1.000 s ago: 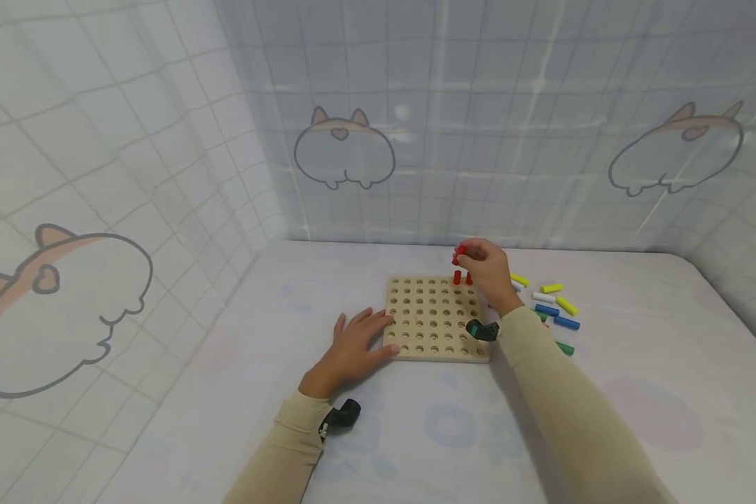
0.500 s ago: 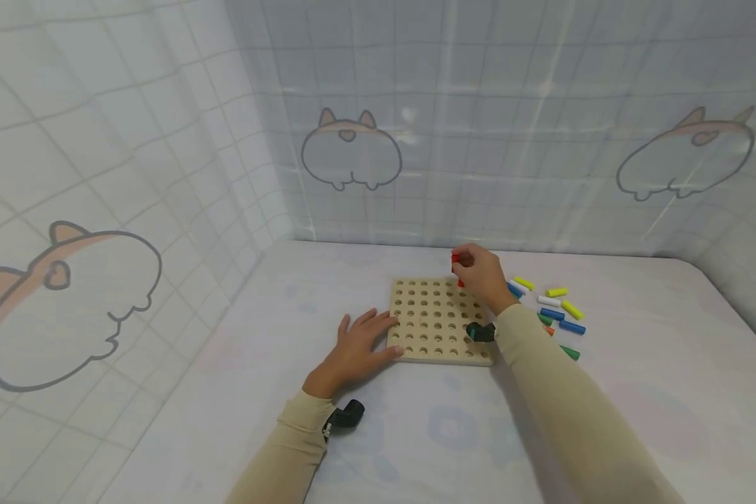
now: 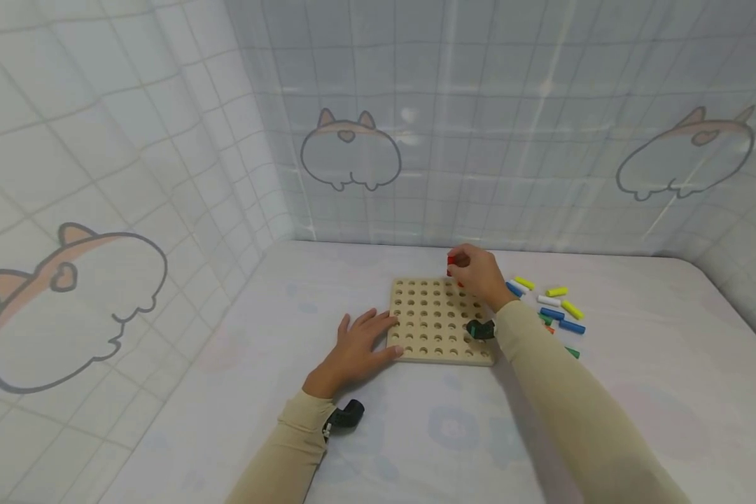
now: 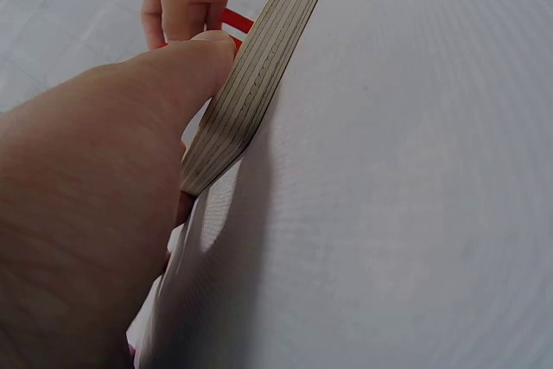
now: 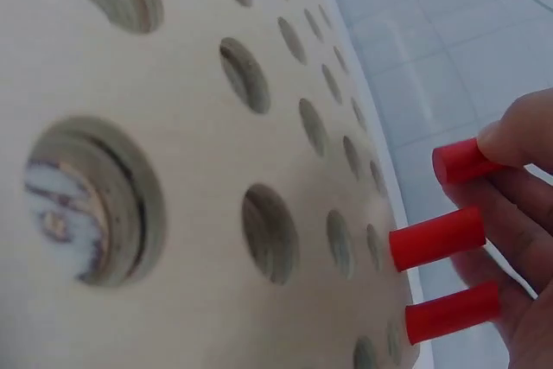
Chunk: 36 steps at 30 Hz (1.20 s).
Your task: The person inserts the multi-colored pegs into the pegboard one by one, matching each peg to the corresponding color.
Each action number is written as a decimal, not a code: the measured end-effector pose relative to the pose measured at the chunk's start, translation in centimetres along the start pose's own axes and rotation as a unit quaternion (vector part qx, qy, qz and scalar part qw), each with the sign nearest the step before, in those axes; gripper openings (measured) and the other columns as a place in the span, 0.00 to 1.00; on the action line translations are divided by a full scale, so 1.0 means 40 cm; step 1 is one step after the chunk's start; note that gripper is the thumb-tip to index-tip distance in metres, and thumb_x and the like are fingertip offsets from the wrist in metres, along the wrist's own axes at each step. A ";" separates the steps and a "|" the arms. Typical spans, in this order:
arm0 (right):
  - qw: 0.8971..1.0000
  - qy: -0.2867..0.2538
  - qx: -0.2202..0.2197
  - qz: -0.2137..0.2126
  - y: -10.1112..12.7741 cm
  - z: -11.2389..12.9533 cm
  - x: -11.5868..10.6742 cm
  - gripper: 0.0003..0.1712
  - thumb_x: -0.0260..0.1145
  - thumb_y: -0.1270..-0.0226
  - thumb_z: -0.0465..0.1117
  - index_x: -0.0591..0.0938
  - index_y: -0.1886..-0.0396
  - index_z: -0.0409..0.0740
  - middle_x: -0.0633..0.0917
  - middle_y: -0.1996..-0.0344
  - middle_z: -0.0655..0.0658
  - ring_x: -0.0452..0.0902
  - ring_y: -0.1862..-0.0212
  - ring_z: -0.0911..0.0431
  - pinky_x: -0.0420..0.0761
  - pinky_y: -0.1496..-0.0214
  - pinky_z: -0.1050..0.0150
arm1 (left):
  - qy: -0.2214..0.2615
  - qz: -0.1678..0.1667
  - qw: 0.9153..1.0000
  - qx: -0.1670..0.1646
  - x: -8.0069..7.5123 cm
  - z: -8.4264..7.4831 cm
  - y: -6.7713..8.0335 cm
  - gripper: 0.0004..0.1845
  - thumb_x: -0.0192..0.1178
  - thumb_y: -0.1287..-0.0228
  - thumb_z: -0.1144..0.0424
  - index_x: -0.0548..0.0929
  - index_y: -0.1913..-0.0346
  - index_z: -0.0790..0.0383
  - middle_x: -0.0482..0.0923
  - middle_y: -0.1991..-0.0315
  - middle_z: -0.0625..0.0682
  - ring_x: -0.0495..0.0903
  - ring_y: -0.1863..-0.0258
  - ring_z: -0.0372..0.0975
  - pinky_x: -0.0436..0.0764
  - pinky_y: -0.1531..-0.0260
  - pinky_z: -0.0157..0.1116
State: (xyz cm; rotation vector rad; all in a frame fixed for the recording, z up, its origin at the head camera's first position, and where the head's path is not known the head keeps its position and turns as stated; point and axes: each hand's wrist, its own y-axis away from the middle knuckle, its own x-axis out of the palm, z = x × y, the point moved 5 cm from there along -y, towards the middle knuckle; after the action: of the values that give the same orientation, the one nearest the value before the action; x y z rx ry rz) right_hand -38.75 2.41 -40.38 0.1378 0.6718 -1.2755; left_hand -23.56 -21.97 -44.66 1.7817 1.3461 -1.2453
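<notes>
Red peg (image 5: 467, 162): near the far edge of the pegboard (image 3: 430, 318), close to the two standing red pegs (image 5: 438, 239); which of the holes (image 5: 270, 232) it faces, I cannot tell.
Right hand (image 3: 481, 274): I pinch the peg between thumb and fingers.
Left hand (image 3: 355, 350): fingers spread and relaxed, touching the board's left side, grasping nothing.
Peg slip: a tilted approach could catch a rim and twist the peg from my pinch.
Standing neighbours: my fingers are so near them that a careless brush could knock one askew.
Board shift: with only light contact on the left, a hard push could slide it.
Surface (image 3: 416, 434): pale, faintly patterned; loose pegs (image 3: 572, 327) in yellow, white, blue, green and orange lie right of the board.
Room: pale grid-patterned walls (image 3: 510, 210) stand behind and on both sides, glossy at the back, with outlined cartoon animals (image 3: 351, 164).
</notes>
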 end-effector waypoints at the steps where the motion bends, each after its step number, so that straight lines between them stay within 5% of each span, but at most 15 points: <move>1: 1.000 0.006 0.001 0.002 -0.001 -0.003 0.001 0.14 0.66 0.30 0.38 0.81 0.47 0.40 0.85 0.56 0.44 0.83 0.54 0.50 0.82 0.55 0.53 | 0.000 -0.001 1.000 0.000 0.000 0.000 0.000 0.38 0.51 0.31 0.32 0.67 0.25 0.47 0.62 0.24 0.46 0.51 0.22 0.45 0.36 0.29 0.62; 9: 0.999 0.021 0.018 0.015 0.009 -0.019 0.005 0.15 0.66 0.30 0.39 0.82 0.47 0.39 0.85 0.55 0.42 0.82 0.50 0.47 0.80 0.47 0.49 | -0.001 -0.004 1.000 0.008 0.002 0.002 -0.001 0.37 0.50 0.31 0.32 0.68 0.25 0.47 0.62 0.25 0.47 0.51 0.22 0.46 0.36 0.30 0.63; 36: 0.999 0.030 -0.001 0.012 0.019 -0.018 0.014 0.06 0.67 0.29 0.40 0.82 0.57 0.44 0.86 0.59 0.44 0.82 0.55 0.50 0.81 0.53 0.51 | 0.001 0.002 1.000 0.001 -0.003 -0.003 0.003 0.37 0.50 0.31 0.32 0.67 0.25 0.46 0.61 0.24 0.46 0.50 0.22 0.44 0.35 0.29 0.62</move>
State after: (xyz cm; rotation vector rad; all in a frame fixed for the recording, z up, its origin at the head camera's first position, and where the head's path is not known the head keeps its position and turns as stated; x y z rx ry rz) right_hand -38.26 2.51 -41.45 0.1825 0.7210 -1.2517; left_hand -23.39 -21.94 -44.53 1.7869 1.3426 -1.2431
